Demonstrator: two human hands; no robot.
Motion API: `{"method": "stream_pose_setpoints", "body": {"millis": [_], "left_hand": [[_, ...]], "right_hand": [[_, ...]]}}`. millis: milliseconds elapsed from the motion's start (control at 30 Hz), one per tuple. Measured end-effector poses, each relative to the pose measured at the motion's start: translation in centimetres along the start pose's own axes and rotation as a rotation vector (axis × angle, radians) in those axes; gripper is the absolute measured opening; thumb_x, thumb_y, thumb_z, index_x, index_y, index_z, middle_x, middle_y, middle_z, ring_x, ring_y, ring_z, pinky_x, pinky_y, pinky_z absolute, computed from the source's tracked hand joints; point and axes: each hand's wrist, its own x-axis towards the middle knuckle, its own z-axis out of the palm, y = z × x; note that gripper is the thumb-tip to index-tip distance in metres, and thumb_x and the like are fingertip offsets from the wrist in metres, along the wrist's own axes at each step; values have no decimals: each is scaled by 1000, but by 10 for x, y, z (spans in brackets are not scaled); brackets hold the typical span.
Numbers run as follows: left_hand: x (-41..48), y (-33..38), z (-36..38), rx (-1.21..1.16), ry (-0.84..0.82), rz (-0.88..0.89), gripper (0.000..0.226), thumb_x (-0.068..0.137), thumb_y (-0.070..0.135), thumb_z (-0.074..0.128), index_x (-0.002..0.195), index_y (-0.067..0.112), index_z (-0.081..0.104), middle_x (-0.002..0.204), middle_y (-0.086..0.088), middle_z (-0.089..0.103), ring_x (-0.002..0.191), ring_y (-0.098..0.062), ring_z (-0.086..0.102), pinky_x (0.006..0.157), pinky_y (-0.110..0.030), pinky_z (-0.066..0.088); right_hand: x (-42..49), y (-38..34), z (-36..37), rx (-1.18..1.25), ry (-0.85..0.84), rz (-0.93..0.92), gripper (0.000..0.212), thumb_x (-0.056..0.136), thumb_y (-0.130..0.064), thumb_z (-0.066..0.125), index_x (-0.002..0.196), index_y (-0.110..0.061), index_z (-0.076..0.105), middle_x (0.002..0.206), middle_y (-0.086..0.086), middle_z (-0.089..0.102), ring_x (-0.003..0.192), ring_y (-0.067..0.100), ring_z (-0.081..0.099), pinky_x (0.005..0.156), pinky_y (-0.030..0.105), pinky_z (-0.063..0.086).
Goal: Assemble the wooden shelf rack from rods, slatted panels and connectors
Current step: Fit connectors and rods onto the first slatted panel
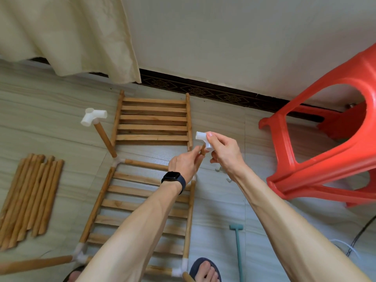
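Off to the right, a red plastic stool lies tipped on its side on the tiled floor, by far the biggest thing in view. A cream curtain hangs at the far left, its hem just above the floor.

At the near centre lies the part-built rack frame — a slatted shelf bordered by rods that white fittings join at the corners. Beyond it, flat on the floor near the wall, is a loose slatted panel. A bundle of spare rods lies side by side at the left, well apart from the frame. From the frame's far left corner an upright rod rises at a tilt, capped with a fitted connector. A teal-handled tool lies at the near right, beside a foot in a dark sandal.

The left hand, with a dark watch on its wrist, pinches a second rod just under its tip, above the frame's far right corner. This rod probably stands in that corner's fitting, but the hand hides the join. The right hand grips a loose connector — white, fingers curled round it — just beside the rod's tip.
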Motion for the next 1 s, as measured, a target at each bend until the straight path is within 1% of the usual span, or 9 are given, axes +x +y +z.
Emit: {"method": "stream_pose_setpoints", "body": {"millis": [133,267,367,433,533,633,733,867,1000], "left_hand": [[-3,1,-9,30,-41,-56,25,105,51,28,127,41,36,95,-4,68,85,-30,64,74,-40,55],[-5,3,-9,-24,-90,-95,27,105,41,38,132,43,37,110,0,67,95,-25,65,80,-41,57],[-28,-17,5,47,-158,-117,46,101,32,50,143,40,32,121,-3,62,105,-26,62,86,-44,56],[-53,-39,20,162,-309,-156,60,99,36,52,152,36,23,142,-8,51,123,-30,53,98,-46,50],[-92,-68,41,325,-570,-197,86,93,49,58,157,42,2,168,-7,4,152,-36,11,120,-55,21],[-116,-85,57,450,-713,-203,107,84,63,65,155,46,-13,163,-1,-27,151,-41,-16,120,-64,0],[-124,-91,70,549,-743,-228,120,78,67,69,151,45,-23,154,-1,-44,146,-45,-26,117,-70,-4],[-116,-90,78,585,-676,-234,123,78,69,68,148,45,-31,152,-4,-47,146,-47,-25,116,-71,-4],[-95,-86,79,546,-647,-286,123,76,75,65,147,45,-31,154,-4,-44,147,-48,-20,115,-72,-1]], "right_hand": [[-7,-4,6,-39,13,23,36,101,-42,53,131,-25,64,86,-9,63,70,5,53,65,27,50],[-10,-4,6,-104,53,-10,39,101,-45,53,131,-24,65,103,-15,62,99,5,56,88,30,49],[-21,0,6,20,52,12,40,99,-48,55,130,-25,66,100,-14,64,82,0,52,74,20,43],[-28,8,3,98,43,57,41,100,-55,48,129,-31,64,103,-11,70,76,2,53,63,17,41],[-36,43,-5,195,80,204,38,104,-55,37,131,-33,52,105,1,72,70,13,56,56,22,43],[-50,102,-14,91,155,372,34,104,-48,41,130,-25,47,105,1,70,72,16,58,62,29,46],[-60,163,-26,-123,165,508,43,99,-43,51,136,-20,46,108,-1,67,86,21,65,80,38,53],[-55,196,-43,-423,131,514,54,97,-31,56,147,-19,41,141,13,48,122,29,55,106,40,43],[-30,195,-49,-599,99,407,58,97,-27,54,150,-32,35,155,11,21,119,34,57,104,40,43]]}}
